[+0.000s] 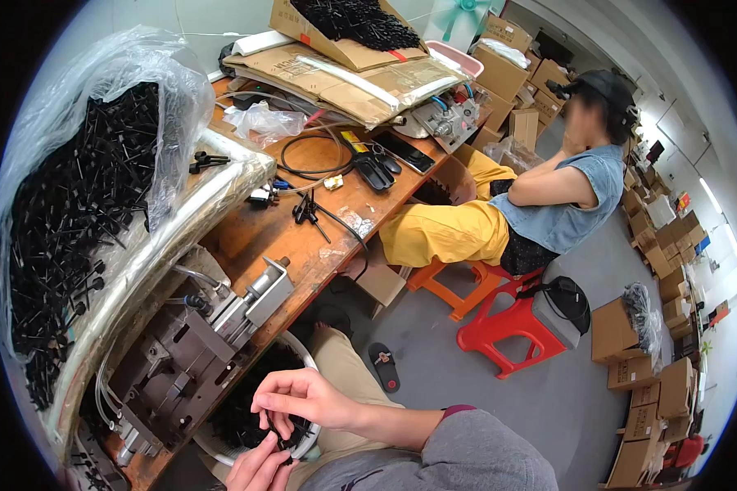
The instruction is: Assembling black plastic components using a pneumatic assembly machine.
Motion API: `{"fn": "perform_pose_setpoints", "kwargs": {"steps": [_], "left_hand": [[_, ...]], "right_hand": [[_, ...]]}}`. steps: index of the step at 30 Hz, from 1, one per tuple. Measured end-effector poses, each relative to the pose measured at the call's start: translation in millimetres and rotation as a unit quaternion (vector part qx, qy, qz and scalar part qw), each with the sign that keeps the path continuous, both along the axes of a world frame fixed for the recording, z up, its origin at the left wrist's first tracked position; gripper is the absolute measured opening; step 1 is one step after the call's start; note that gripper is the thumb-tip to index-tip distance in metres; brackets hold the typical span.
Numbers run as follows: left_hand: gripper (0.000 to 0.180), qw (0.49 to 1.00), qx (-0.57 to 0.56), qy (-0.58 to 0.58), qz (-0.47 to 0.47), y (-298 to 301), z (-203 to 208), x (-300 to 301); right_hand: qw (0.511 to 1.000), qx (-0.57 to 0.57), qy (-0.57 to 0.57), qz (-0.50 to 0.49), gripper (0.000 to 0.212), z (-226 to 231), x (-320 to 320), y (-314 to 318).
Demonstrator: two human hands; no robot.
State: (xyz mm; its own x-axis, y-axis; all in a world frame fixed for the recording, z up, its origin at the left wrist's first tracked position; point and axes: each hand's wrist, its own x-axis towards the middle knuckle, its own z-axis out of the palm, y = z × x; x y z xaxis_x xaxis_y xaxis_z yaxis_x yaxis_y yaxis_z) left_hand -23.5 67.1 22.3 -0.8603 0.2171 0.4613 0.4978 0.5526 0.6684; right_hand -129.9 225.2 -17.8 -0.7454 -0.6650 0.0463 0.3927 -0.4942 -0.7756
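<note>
In the head view, the two bare hands meet at 7 o'clock, low down. The left hand has its fingertips closed on a small black plastic part. The right hand is just above it, with bent fingers reaching down to the same part. The fingers cover most of it, so I cannot tell if the right hand is gripping too.

Behind the hands is a round white plastic tub with black bits in it. At 8 o'clock, a grey metal machine sits on the orange-brown wooden table. At 9 o'clock, a big clear plastic bag is full of thin black parts.

At 10 o'clock, a little black bunch of parts lies on the table. At 12 o'clock is a brown cardboard tray heaped with black pieces. At 2 o'clock sits a person in yellow trousers. A red plastic stool stands at 4 o'clock.
</note>
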Motion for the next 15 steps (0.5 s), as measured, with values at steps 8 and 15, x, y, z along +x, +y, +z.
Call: {"fn": "perform_pose_setpoints", "kwargs": {"steps": [8, 15], "left_hand": [[0.024, 1.000, -0.011, 0.019, -0.010, 0, -1, -3], [0.031, 0.996, -0.035, 0.032, 0.070, -4, -19, 8]], "right_hand": [[1.000, 0.002, 0.003, 0.001, 0.020, -3, 0, 1], [0.894, 0.181, 0.204, -0.357, 0.026, -10, -50, 64]]}}
